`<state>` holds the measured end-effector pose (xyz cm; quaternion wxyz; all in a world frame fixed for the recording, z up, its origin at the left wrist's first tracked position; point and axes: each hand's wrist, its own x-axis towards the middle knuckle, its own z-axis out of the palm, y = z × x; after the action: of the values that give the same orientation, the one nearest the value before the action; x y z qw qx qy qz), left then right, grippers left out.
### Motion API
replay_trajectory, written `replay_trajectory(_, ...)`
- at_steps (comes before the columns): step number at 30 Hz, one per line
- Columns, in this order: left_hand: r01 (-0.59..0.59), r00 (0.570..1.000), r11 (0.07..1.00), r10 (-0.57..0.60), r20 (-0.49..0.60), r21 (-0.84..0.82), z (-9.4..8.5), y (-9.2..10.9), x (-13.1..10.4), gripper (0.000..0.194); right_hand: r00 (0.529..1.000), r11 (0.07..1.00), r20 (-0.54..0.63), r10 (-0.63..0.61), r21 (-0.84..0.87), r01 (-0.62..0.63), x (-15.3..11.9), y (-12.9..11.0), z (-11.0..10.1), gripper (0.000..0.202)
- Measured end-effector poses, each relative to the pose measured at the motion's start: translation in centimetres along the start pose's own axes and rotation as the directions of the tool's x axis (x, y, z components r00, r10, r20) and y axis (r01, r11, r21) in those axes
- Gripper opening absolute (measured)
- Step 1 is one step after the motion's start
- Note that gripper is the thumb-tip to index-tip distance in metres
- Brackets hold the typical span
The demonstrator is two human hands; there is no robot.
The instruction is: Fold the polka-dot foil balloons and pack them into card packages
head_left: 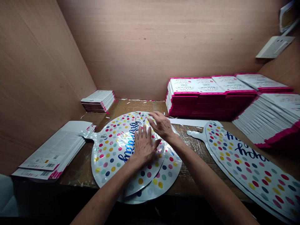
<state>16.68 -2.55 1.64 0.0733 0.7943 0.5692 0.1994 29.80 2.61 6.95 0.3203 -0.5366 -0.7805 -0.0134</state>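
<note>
Nearest, in the lower middle of the frame, a dotted foil balloon (124,137) lies flat on the worktop (191,153), its overlapping layers out of line at the lower right; whether these are one folded piece or two, I cannot tell. Its neck (90,135) points to the left of the frame, so the long axis runs left to right, with the blue lettering (128,145) climbing across it. The left hand (144,145) presses on the middle, its grip released, fingers spread. Slightly farther, the right hand (161,125) bends its fingers at the upper edge; I cannot tell whether its grip pinches foil. I judge the flattening partway: the foil is spread out, but creases and the uneven layers are left. The half-moon balloons (248,165) at lower right look already folded. Beyond, printed cards (50,150) lie at left, and pink-edged packets (199,100) line the wooden back wall (131,50).
</note>
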Motion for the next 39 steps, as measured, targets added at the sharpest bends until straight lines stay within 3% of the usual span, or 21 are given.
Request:
replay_trajectory(3, -0.019, 0.999, 0.995, 0.023, -0.039, 0.094, -0.3, -1.4, -4.3, 0.071, 0.976, 0.992, 0.188, -0.114, -0.029, 0.121, 4.8, -0.2, 3.8, 0.037)
replay_trajectory(5, -0.026, 0.990, 0.981, 0.052, -0.134, 0.192, 0.4, -2.7, -7.9, 0.073, 0.955, 0.988, 0.262, -0.137, -0.029, 0.150, 6.3, 0.5, 6.4, 0.039)
replay_trajectory(8, -0.024, 0.964, 0.961, 0.096, -0.249, 0.276, 1.7, -4.2, -12.5, 0.084, 0.942, 0.994, 0.323, -0.091, -0.025, 0.104, 6.4, 2.5, 9.4, 0.040)
replay_trajectory(11, 0.060, 0.962, 0.970, 0.007, -0.274, 0.235, 1.8, -4.5, -14.8, 0.081, 0.941, 0.999, 0.337, -0.038, -0.019, 0.047, 5.8, 4.4, 10.1, 0.044)
replay_trajectory(13, 0.145, 0.954, 0.975, -0.093, -0.285, 0.171, 1.0, -4.3, -15.1, 0.067, 0.968, 0.999, 0.248, -0.030, 0.030, 0.023, 5.2, 4.9, 9.0, 0.047)
replay_trajectory(16, 0.185, 0.955, 0.983, -0.181, -0.237, -0.006, -0.9, -4.0, -14.6, 0.045, 0.998, 0.982, -0.005, -0.064, 0.180, 0.064, 2.5, 3.7, 5.1, 0.051)
replay_trajectory(19, 0.298, 0.952, 0.910, -0.307, 0.015, -0.287, -3.7, -3.2, -12.9, 0.038, 0.983, 0.952, -0.124, -0.135, 0.258, 0.163, -3.7, -0.6, 0.1, 0.050)
replay_trajectory(20, 0.375, 0.927, 0.844, -0.347, 0.143, -0.384, -4.9, -2.7, -12.1, 0.039, 0.965, 0.923, -0.154, -0.213, 0.292, 0.250, -6.2, -2.4, -1.3, 0.047)
replay_trajectory(21, 0.449, 0.893, 0.752, -0.362, 0.268, -0.482, -6.1, -2.2, -11.1, 0.041, 0.908, 0.836, -0.224, -0.353, 0.360, 0.414, -8.6, -4.3, -2.5, 0.042)
replay_trajectory(22, 0.517, 0.855, 0.628, -0.354, 0.379, -0.581, -7.4, -1.6, -10.1, 0.043, 0.854, 0.771, -0.303, -0.424, 0.374, 0.516, -10.9, -6.1, -3.3, 0.039)
replay_trajectory(23, 0.572, 0.820, 0.481, -0.337, 0.463, -0.664, -8.8, -0.9, -9.1, 0.045, 0.819, 0.762, -0.350, -0.455, 0.322, 0.561, -12.8, -7.6, -3.8, 0.041)
replay_trajectory(25, 0.636, 0.769, 0.230, -0.263, 0.582, -0.737, -11.2, 0.4, -7.2, 0.045, 0.819, 0.843, -0.398, -0.414, 0.173, 0.510, -15.4, -9.4, -3.7, 0.045)
replay_trajectory(26, 0.649, 0.758, 0.168, -0.221, 0.613, -0.742, -12.3, 0.8, -6.5, 0.045, 0.842, 0.899, -0.407, -0.355, 0.099, 0.427, -16.0, -9.5, -3.4, 0.052)
replay_trajectory(27, 0.658, 0.752, 0.150, -0.179, 0.635, -0.738, -13.1, 1.1, -6.0, 0.043, 0.865, 0.944, -0.415, -0.283, 0.040, 0.328, -16.4, -9.1, -3.0, 0.060)
replay_trajectory(29, 0.676, 0.733, 0.213, -0.096, 0.674, -0.705, -14.1, 0.8, -5.9, 0.042, 0.893, 0.986, -0.420, -0.161, -0.041, 0.159, -16.7, -7.1, -2.4, 0.074)
replay_trajectory(31, 0.704, 0.680, 0.319, -0.046, 0.732, -0.634, -14.1, -0.4, -6.6, 0.042, 0.913, 0.989, -0.381, -0.141, -0.091, 0.115, -16.9, -4.6, -2.6, 0.078)
replay_trajectory(33, 0.738, 0.617, 0.378, -0.046, 0.785, -0.559, -13.6, -1.8, -7.5, 0.042, 0.934, 0.981, -0.301, -0.192, -0.079, 0.176, -17.2, -2.8, -3.7, 0.076)
replay_trajectory(35, 0.768, 0.588, 0.348, -0.050, 0.807, -0.538, -13.2, -2.7, -8.1, 0.041, 0.928, 0.965, -0.275, -0.250, 0.001, 0.260, -17.2, -2.7, -5.3, 0.071)
replay_trajectory(37, 0.765, 0.617, 0.258, -0.030, 0.787, -0.590, -13.3, -2.6, -7.7, 0.041, 0.886, 0.918, -0.316, -0.340, 0.094, 0.386, -16.5, -4.5, -6.4, 0.061)
replay_trajectory(39, 0.736, 0.667, 0.166, -0.008, 0.745, -0.657, -14.2, -1.4, -6.3, 0.039, 0.820, 0.819, -0.297, -0.490, 0.164, 0.549, -15.3, -7.3, -6.2, 0.045)
